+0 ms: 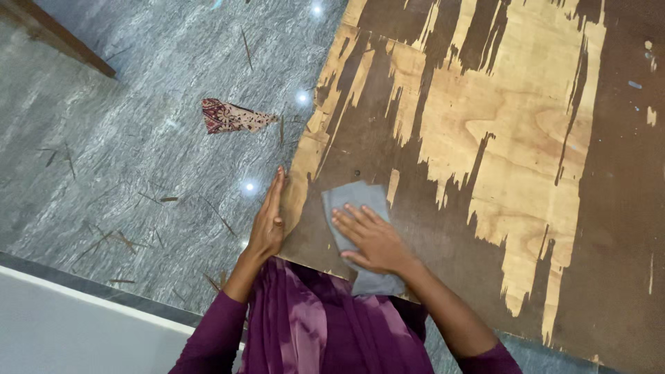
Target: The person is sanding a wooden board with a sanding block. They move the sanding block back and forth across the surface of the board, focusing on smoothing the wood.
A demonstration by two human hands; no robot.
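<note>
Purple fabric (312, 325) of the person's clothing filled the bottom of the view, draped just below the near edge of a large worn wooden board (485, 138), whose dark top layer had peeled away in long streaks to show pale wood beneath. On the board's near corner lay a grey sheet (353, 208), folded or doubled, most likely an abrasive paper or a cloth; which one could not be told.

The right hand (370, 239) lay flat on top of that sheet, fingers spread and straight, palm pressing it down against the board. Its grip was open: nothing was clasped, the sheet was simply pinned under the palm, a pose that suits rubbing a surface. The forearm came in from the lower right, sleeve pushed back near the elbow.

The left hand (269, 221) stood on its edge against the board's left side, fingers together and pointing away from the body, thumb tucked. It too was open, not closed round anything, seemingly bracing the board so that it would not slide.

Beyond, a grey marbled floor (138, 138) carried thin wood splinters and a small patterned cloth scrap (232, 116), well apart from both hands.
</note>
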